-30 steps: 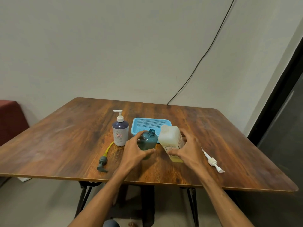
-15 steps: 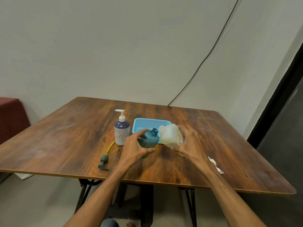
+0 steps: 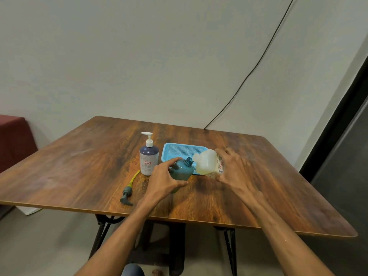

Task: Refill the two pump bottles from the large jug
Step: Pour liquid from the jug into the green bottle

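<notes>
My left hand [image 3: 166,179] grips a teal pump bottle [image 3: 183,170] with its pump off and its neck open, tilted to the right. My right hand [image 3: 234,171] holds the translucent white jug [image 3: 207,163], lifted off the table and tipped left so its spout sits close beside the teal bottle's neck. A second pump bottle [image 3: 149,157], dark blue over white with its white pump on, stands upright to the left. The teal bottle's pump [image 3: 128,189], grey with a yellow tube, lies on the table [image 3: 79,166] at the front left.
A light blue perforated tray [image 3: 179,149] sits behind the teal bottle and jug. A black cable [image 3: 256,62] runs down the wall to the table's far edge. A dark red piece of furniture [image 3: 14,142] stands at the far left.
My right hand has lifted the jug off the table and tipped it left toward the teal bottle's neck. The white pump on the right is no longer visible behind my right arm.
</notes>
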### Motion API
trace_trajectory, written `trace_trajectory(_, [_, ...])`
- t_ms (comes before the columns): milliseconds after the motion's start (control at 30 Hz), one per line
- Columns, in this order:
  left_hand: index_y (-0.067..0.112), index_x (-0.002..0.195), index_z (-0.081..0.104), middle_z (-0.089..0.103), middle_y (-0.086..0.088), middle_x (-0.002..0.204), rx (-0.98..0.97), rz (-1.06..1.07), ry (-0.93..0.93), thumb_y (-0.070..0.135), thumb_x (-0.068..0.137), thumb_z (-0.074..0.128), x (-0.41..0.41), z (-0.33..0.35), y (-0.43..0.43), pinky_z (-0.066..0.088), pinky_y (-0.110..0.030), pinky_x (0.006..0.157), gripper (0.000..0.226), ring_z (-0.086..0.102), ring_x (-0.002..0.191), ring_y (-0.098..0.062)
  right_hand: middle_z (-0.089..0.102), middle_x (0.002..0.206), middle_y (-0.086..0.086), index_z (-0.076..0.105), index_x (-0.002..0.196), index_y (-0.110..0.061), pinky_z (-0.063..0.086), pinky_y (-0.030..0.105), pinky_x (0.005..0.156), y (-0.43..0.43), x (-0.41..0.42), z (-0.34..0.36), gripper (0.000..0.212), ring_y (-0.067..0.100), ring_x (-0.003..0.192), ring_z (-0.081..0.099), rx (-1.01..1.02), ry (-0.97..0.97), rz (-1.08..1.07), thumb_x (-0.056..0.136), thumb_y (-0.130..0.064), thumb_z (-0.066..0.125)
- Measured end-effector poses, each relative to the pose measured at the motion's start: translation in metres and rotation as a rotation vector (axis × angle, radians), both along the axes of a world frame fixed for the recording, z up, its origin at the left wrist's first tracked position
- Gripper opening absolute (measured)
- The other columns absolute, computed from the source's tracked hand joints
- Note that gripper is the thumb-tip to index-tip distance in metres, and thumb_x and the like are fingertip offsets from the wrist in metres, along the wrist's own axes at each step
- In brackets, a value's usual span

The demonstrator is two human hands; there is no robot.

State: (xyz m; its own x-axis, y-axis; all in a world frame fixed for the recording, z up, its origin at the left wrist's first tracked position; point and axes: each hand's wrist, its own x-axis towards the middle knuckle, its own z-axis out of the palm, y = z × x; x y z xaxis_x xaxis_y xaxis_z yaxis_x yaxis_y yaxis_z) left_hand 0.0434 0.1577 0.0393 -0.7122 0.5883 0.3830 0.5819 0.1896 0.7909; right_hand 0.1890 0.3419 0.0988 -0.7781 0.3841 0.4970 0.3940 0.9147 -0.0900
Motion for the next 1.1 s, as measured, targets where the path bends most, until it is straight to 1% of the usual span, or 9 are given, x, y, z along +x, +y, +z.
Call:
trace_trajectory(167, [0.027,0.138,0.052,0.054,0.014,0.11,-0.015,0.011,0.009,0.029,0.064,0.09,0.001,-0.001,-0.001,0.042,-0.004,0.068,0.083,0.055,0.099,-0.007,0.06,0.116,0.001,0.055,0.134,-0.025,0.049,0.032,0.074,-0.002,0.001,0.006,0.076,0.025,0.094,0.064,0.032,-0.033,-0.004,0.064,-0.032,0.085])
trace_trajectory(333, [0.026,0.138,0.053,0.055,0.013,0.113,-0.019,0.007,0.013,0.031,0.062,0.09,0.0,-0.002,-0.002,0.046,-0.008,0.07,0.085,0.055,0.1,-0.007,0.059,0.116,0.0,0.054,0.135,-0.026,0.051,0.033,0.074,-0.004,0.003,0.01,0.075,0.024,0.095,0.063,0.045,-0.06,0.004,0.067,-0.037,0.084])
trace_trajectory(433, [0.025,0.138,0.052,0.058,0.008,0.118,-0.024,0.006,0.011,0.03,0.063,0.09,-0.001,-0.004,-0.001,0.045,-0.007,0.071,0.085,0.055,0.101,-0.008,0.059,0.119,0.001,0.053,0.137,-0.025,0.049,0.033,0.077,-0.007,0.003,0.013,0.076,0.024,0.098,0.063,0.05,-0.082,0.003,0.069,-0.037,0.083])
trace_trajectory(533, [0.024,0.138,0.051,0.06,0.004,0.119,-0.028,0.01,0.008,0.03,0.063,0.09,-0.001,-0.004,-0.001,0.043,-0.006,0.073,0.085,0.056,0.102,-0.009,0.058,0.121,0.002,0.052,0.138,-0.025,0.05,0.036,0.079,-0.009,0.004,0.017,0.075,0.026,0.1,0.062,0.055,-0.102,-0.003,0.071,-0.039,0.081])
trace_trajectory(667, [0.023,0.139,0.051,0.06,0.004,0.119,-0.033,0.021,0.006,0.029,0.063,0.091,0.0,-0.004,-0.001,0.044,-0.011,0.078,0.086,0.056,0.103,-0.01,0.057,0.123,0.001,0.051,0.138,-0.027,0.05,0.037,0.082,-0.011,0.004,0.018,0.075,0.025,0.101,0.062,0.058,-0.108,-0.007,0.071,-0.041,0.081])
trace_trajectory(800, [0.024,0.138,0.052,0.06,0.007,0.117,-0.039,0.023,0.005,0.03,0.061,0.091,-0.001,-0.005,-0.001,0.044,-0.011,0.076,0.086,0.056,0.102,-0.009,0.057,0.124,0.002,0.05,0.139,-0.026,0.052,0.039,0.085,-0.013,0.004,0.021,0.073,0.026,0.103,0.061,0.056,-0.123,-0.004,0.072,-0.037,0.08])
trace_trajectory(1000, [0.024,0.138,0.053,0.058,0.01,0.113,-0.04,0.023,0.0,0.031,0.06,0.091,-0.001,-0.004,0.0,0.046,-0.013,0.078,0.087,0.056,0.102,-0.009,0.057,0.125,0.004,0.051,0.139,-0.024,0.053,0.043,0.087,-0.015,0.005,0.025,0.073,0.027,0.104,0.06,0.043,-0.138,0.001,0.072,-0.037,0.079])
trace_trajectory(1100, [0.024,0.138,0.052,0.06,0.005,0.119,-0.042,0.024,0.0,0.031,0.061,0.091,-0.001,-0.005,-0.001,0.047,-0.014,0.079,0.087,0.056,0.103,-0.009,0.057,0.125,0.003,0.05,0.139,-0.025,0.053,0.043,0.087,-0.016,0.005,0.026,0.074,0.026,0.104,0.06,0.037,-0.145,-0.006,0.072,-0.036,0.079])
